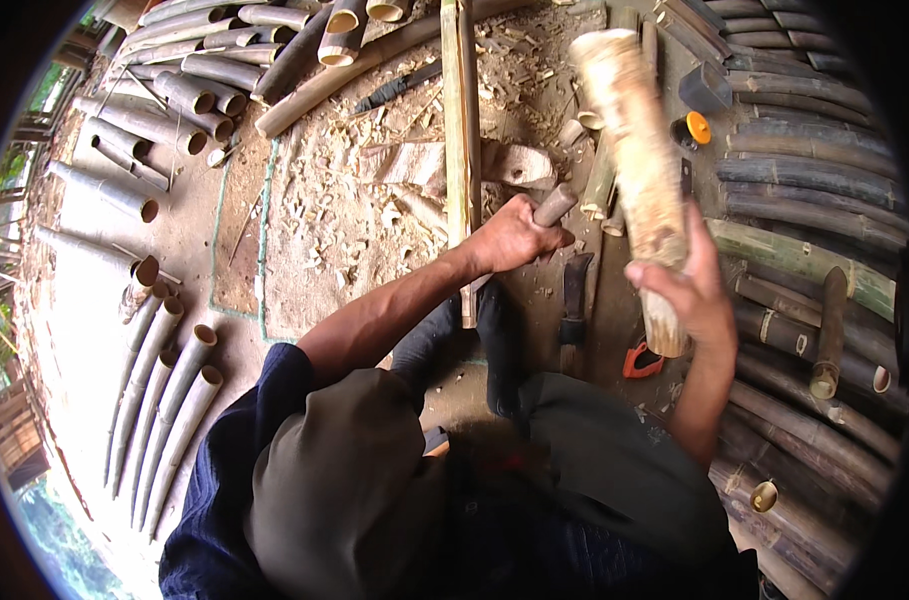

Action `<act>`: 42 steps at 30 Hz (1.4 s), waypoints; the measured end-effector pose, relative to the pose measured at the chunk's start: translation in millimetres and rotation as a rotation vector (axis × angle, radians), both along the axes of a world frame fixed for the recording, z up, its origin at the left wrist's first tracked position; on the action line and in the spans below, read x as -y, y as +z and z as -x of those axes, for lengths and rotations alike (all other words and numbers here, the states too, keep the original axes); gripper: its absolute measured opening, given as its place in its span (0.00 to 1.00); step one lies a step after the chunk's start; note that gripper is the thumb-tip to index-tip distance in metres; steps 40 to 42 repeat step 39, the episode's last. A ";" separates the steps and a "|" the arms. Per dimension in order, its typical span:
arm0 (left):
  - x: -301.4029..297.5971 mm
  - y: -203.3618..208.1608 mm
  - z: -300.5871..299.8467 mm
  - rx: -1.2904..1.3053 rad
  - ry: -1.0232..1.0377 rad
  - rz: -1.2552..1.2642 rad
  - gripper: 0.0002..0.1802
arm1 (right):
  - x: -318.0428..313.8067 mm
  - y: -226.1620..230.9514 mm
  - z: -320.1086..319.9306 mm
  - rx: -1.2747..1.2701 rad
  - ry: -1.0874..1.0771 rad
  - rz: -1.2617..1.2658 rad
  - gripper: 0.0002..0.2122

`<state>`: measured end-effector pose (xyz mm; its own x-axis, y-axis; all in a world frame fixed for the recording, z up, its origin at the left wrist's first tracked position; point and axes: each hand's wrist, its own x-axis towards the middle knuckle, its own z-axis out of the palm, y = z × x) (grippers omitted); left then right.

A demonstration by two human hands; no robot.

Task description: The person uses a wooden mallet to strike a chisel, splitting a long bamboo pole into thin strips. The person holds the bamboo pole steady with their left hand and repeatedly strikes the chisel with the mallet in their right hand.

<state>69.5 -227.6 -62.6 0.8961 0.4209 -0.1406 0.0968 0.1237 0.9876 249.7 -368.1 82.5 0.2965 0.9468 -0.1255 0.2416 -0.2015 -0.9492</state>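
Observation:
My left hand (pixel 519 238) is closed around the handle of a wooden-handled tool (pixel 555 205), beside the lower part of a split bamboo length (pixel 458 120). A thin pale edge shows below the fist; the rest of the tool's working end is hidden. The bamboo runs away from me, its near end between my feet, and crosses a carved wooden block (pixel 404 166). Raised at the right, a thick pale wooden club (pixel 634 130) is gripped near its lower end by my right hand (pixel 696 300). Motion blurs the club's upper part.
Shavings litter a mat (pixel 304 290) ahead. Cut bamboo tubes (pixel 174 390) lie at left; bamboo poles (pixel 814 190) fill the right side. Near my right foot are a dark-handled tool (pixel 575 290) and an orange handle (pixel 642 360). Farther off sit a grey container (pixel 704 88) and a yellow round object (pixel 697 127).

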 end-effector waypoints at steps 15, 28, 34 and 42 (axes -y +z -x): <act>-4.0 12.2 -11.7 -0.099 0.120 0.150 0.10 | 25.6 51.8 26.5 -0.139 -0.310 -0.058 0.27; -29.1 -18.1 127.6 0.361 0.948 0.797 0.20 | 24.8 25.6 49.5 -0.136 -0.284 0.078 0.30; -25.4 -23.4 115.7 0.338 0.913 0.727 0.21 | 18.2 27.2 61.0 -0.106 -0.223 0.090 0.32; -20.8 -20.4 106.1 0.308 0.953 0.622 0.21 | 15.5 26.7 65.6 -0.117 -0.203 0.074 0.33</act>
